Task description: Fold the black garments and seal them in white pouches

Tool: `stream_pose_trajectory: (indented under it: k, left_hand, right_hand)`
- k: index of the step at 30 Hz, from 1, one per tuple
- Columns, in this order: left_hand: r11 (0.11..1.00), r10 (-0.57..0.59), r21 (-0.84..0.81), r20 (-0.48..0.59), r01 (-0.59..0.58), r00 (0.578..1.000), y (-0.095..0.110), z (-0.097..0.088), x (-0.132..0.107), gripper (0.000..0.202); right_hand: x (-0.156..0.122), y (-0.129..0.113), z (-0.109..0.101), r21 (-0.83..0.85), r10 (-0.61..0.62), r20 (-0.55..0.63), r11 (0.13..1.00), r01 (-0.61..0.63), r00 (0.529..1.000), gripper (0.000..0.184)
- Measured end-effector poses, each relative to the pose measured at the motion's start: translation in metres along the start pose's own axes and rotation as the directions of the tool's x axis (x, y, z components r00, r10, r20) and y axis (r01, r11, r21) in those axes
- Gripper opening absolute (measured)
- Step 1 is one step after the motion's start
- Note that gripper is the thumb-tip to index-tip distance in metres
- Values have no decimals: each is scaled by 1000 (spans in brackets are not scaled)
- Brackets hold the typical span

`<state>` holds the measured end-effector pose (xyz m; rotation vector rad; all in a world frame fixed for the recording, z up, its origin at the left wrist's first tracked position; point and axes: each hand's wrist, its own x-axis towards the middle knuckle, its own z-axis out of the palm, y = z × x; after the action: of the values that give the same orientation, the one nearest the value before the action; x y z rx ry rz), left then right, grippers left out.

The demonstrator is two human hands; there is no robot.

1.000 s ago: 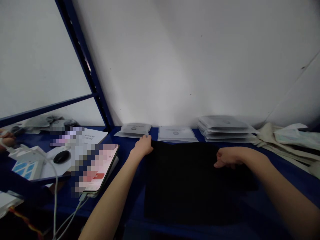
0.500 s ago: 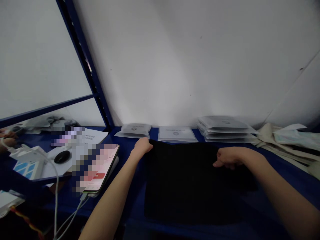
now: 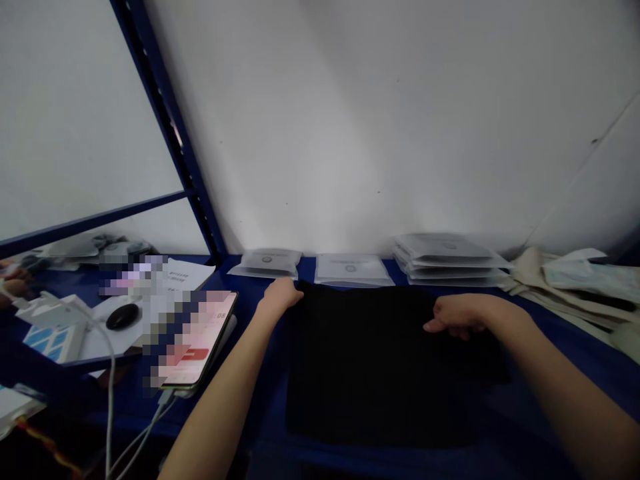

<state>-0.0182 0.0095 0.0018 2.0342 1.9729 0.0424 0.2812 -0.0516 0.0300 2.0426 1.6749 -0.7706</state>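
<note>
A piece of black cloth (image 3: 370, 373) lies spread on the blue table in front of me; its darkness hides the folds, so I cannot tell which garment it is. My left hand (image 3: 283, 295) pinches its far left corner between thumb and fingers. On the right side, my right hand (image 3: 457, 317) is closed on the cloth with the thumb pointing left. A part of the cloth sticks out to the right beneath that hand.
Along the wall stand a frosted plastic packet (image 3: 270, 262), a single flat packet (image 3: 353, 268) and a stack of packets (image 3: 447, 257). Beige cloth (image 3: 555, 300) is heaped at right. A lit phone (image 3: 203, 340) with white cables, a black mouse (image 3: 123, 317) and another person's hand (image 3: 15, 280) are left.
Both hands keep their grip on the black cloth and hardly move. The whole view has shifted very slightly, and the cloth lies almost as before.
</note>
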Motion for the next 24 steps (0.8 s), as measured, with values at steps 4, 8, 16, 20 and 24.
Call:
stream_pose_trajectory:
  k: [4, 8, 16, 20, 24]
  left_hand:
    - [999, -34, 28, 73, 32, 997, 0, -8, -8, 22]
    - [997, 28, 68, 118, -37, 993, 4, -17, -19, 20]
    - [983, 180, 24, -41, -179, 983, 11, -27, -85, 16]
    - [950, 301, -38, -131, -308, 945, -11, -4, -130, 12]
    - [861, 457, -118, -246, -494, 855, -46, 34, -159, 7]
  right_hand:
    - [-4, 4, 2, 14, -67, -19, 998, 67, 998, 25]
    - [-15, 5, 5, 132, -267, -19, 955, 267, 964, 17]
    - [-54, 9, 20, 157, -442, -241, 860, 485, 864, 16]
    - [-66, 23, 65, 156, -451, -445, 812, 563, 774, 10]
    - [-57, 56, 131, 157, -397, -633, 774, 613, 664, 27]
